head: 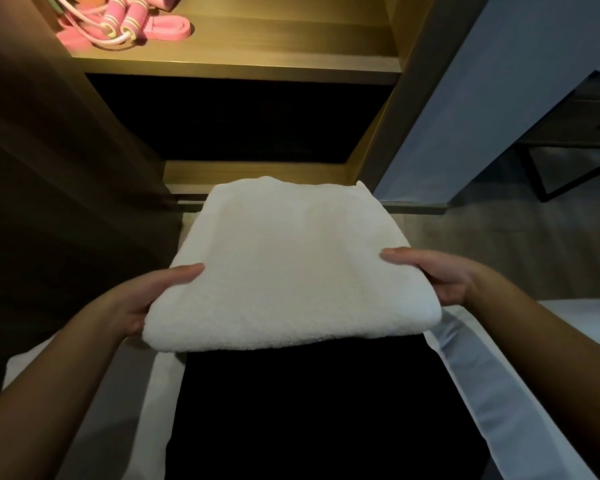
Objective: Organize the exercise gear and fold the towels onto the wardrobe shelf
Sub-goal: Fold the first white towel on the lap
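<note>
**Folded towel held at the wardrobe**

I saw the left hand (146, 299) and right hand (440, 275) gripping opposite sides of the folded white towel (291, 265), thumbs on top. It was held below the lit wardrobe shelf (257, 67), which carried a pink jump rope (116, 15).

Towel (291, 265) before the wardrobe (417, 77)
Left hand (149, 301) and right hand (442, 275) flank it; behind, a jump rope (114, 19) lies on the shelf (274, 39), left.
</note>
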